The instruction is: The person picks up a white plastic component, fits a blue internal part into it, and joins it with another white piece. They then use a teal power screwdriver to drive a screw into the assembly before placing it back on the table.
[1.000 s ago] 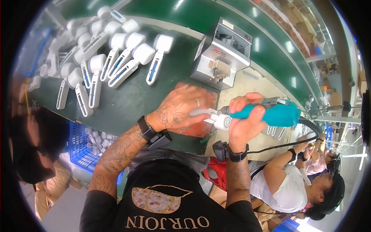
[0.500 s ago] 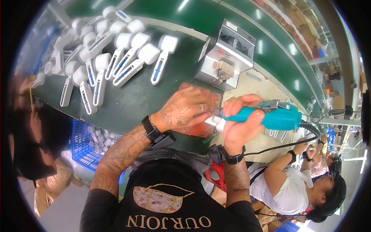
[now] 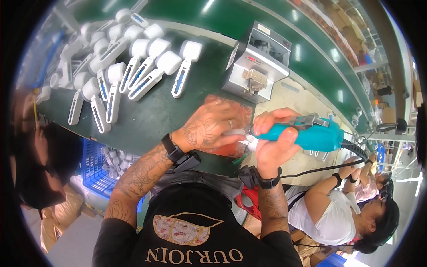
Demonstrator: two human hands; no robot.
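Note:
My right hand is wrapped round a teal electric screwdriver, which lies nearly level with its tip pointing left. Over a red mat, my left hand has its fingers closed on a small white plastic part, mostly covered by both hands. The screwdriver's tip is at this part; the exact contact point is hidden. Farther left on the bench, several white handled pieces with round heads lie loose, one white handled piece apart from the pile.
A grey metal machine stands beyond my hands on the green bench. Below the bench at left, a blue basket holds white parts. A black cable trails from the screwdriver. A co-worker in white sits at right.
My right hand and the screwdriver have shifted slightly left. My left hand stays over the mat, still gripping the white part. The co-worker's hands have moved a little.

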